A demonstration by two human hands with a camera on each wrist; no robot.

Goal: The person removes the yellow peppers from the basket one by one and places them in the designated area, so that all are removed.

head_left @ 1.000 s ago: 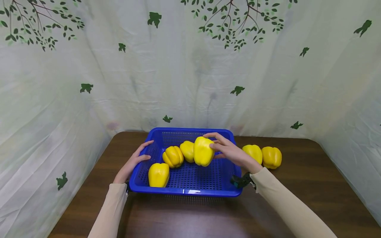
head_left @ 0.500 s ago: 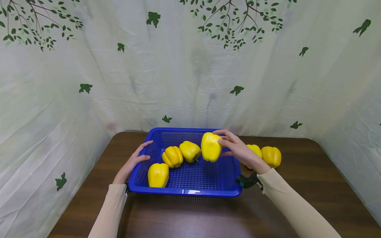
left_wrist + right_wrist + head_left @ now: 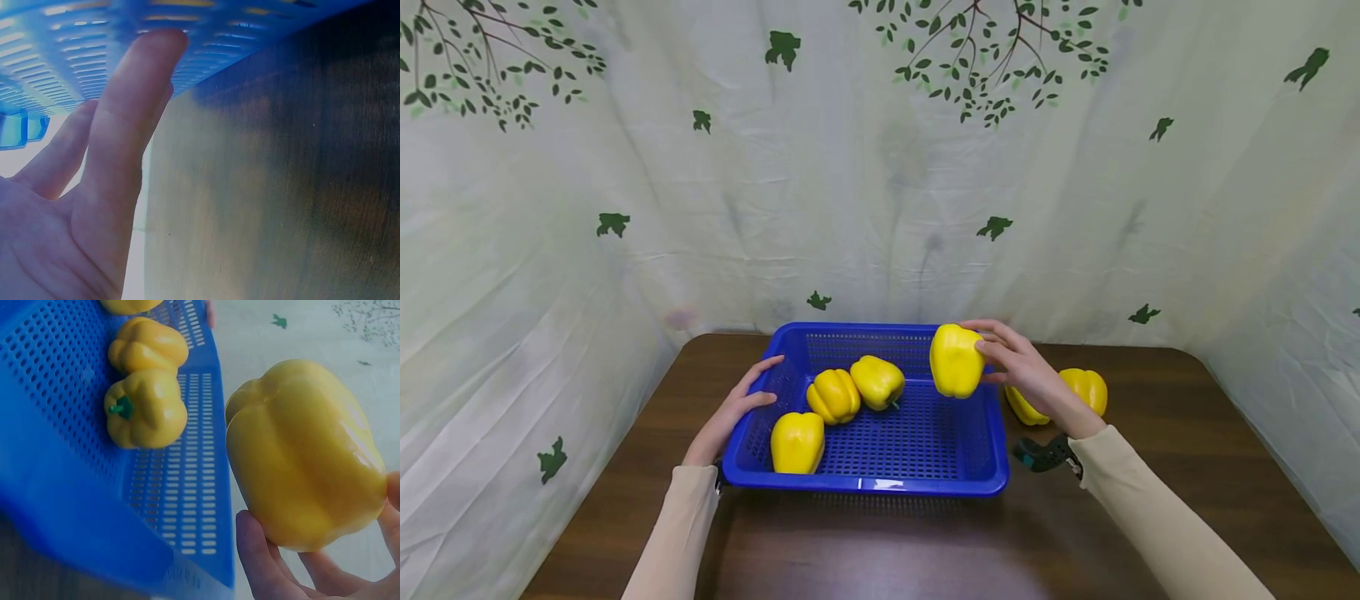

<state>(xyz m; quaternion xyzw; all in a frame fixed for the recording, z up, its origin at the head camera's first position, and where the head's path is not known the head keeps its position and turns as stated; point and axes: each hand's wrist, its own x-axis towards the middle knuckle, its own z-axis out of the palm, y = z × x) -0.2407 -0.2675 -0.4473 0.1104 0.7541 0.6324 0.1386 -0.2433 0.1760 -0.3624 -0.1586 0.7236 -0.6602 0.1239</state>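
Right fingers [image 3: 257, 553]: pinching yellow pepper [image 3: 957, 361] | left fingers [image 3: 122, 112]: spread against basket [image 3: 932, 486] | rim marking [image 3: 183, 573]: unreadable

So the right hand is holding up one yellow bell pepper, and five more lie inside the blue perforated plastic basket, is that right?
Not five: the head view shows three yellow bell peppers inside the blue perforated plastic basket, and two others on the brown wood-grain table to its right. The right hand is indeed holding up one yellow bell pepper.
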